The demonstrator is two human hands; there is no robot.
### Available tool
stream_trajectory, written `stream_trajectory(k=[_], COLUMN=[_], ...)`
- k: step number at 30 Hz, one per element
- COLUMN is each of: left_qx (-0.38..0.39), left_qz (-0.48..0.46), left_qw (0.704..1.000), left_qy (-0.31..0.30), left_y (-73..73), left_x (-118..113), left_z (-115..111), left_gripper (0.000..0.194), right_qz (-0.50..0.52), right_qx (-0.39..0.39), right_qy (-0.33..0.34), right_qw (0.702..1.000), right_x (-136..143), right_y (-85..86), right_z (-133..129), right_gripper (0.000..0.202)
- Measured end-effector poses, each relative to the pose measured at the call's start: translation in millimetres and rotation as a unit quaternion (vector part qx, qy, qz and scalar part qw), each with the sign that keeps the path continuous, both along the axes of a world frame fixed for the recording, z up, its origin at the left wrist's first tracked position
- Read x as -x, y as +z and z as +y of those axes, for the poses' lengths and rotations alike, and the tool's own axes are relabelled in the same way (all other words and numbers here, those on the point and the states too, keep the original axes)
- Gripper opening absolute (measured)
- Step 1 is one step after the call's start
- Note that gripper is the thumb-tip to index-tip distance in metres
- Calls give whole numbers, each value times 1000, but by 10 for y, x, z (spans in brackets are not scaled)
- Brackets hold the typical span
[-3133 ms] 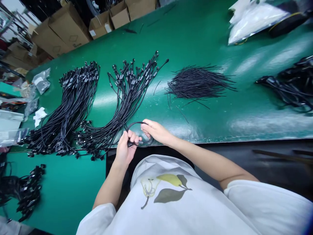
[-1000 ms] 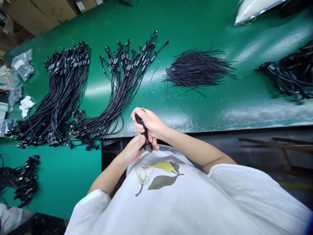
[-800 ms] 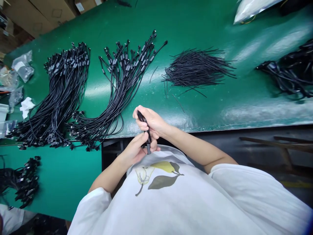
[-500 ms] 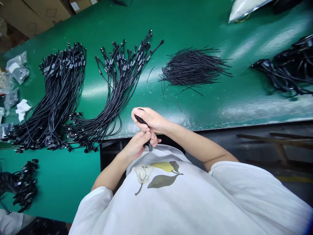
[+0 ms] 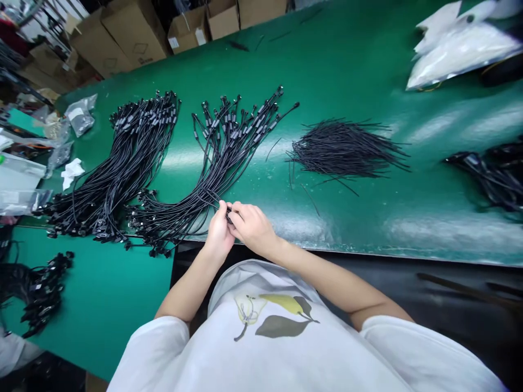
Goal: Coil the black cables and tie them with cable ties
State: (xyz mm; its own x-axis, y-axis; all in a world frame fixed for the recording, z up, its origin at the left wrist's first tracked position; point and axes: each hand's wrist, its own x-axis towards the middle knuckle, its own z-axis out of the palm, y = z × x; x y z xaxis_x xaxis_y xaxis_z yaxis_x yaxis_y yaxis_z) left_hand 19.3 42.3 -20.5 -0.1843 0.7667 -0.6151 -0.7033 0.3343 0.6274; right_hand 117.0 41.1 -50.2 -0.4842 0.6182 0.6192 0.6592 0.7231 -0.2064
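Observation:
My left hand [image 5: 219,231] and my right hand [image 5: 254,226] meet at the table's front edge, fingers closed around a small black cable piece [image 5: 229,213]. Most of that piece is hidden by the fingers, and a thin black loop rises from it toward the left. Beside my hands, on the left, lies a fanned bundle of black cables [image 5: 192,204] with grey sleeves near its upper ends. A second, thicker cable bundle [image 5: 122,155] is farther left. Beyond my right hand is a pile of thin black strips [image 5: 347,148].
The green table [image 5: 253,71] carries plastic bags [image 5: 80,115] at the left and a white bag [image 5: 457,54] at the upper right. More black cables [image 5: 486,177] lie at the right. A lower green surface [image 5: 118,299] holds another cable bundle [image 5: 43,294]. Cardboard boxes [image 5: 134,32] stand behind.
The view has shifted, showing more of the boxes. My hands have turned and come side by side near the middle cable bundle. The grey sleeve seen below my fingers is no longer visible.

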Motion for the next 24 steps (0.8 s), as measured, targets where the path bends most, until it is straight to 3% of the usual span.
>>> stream_trajectory(k=[5,9,12,15,18,21,24], left_qx=[41,104,106,-3,-123,-131,-161], left_qz=[17,-18,-10,75,163,214,319], left_qw=[998,989,986,972,899,833,726], left_qy=[-50,-103,-126,-224,-388,-492,-588], left_y=[-35,-27,-18,0,67,181,276], left_x=[63,113,157,220,274,314,364], left_z=[-23,24,28,-56,-187,-295,-371], left_gripper=[29,29,32,28,28,23,21], right_qz=[-102,-198,-198,-131,-162,-256,-317], right_qx=[-95,-173,-141,-51,-45,-74,-75], right_qy=[75,175,304,349,310,302,300], right_qw=[987,949,921,927,936,915,897], right_x=[-81,-181,-306,-448,-531,-560,-588], right_y=[66,116,228,439,616,648,596], right_z=[65,85,113,204,335,382,277], right_gripper=[26,27,30,34,39,32,26])
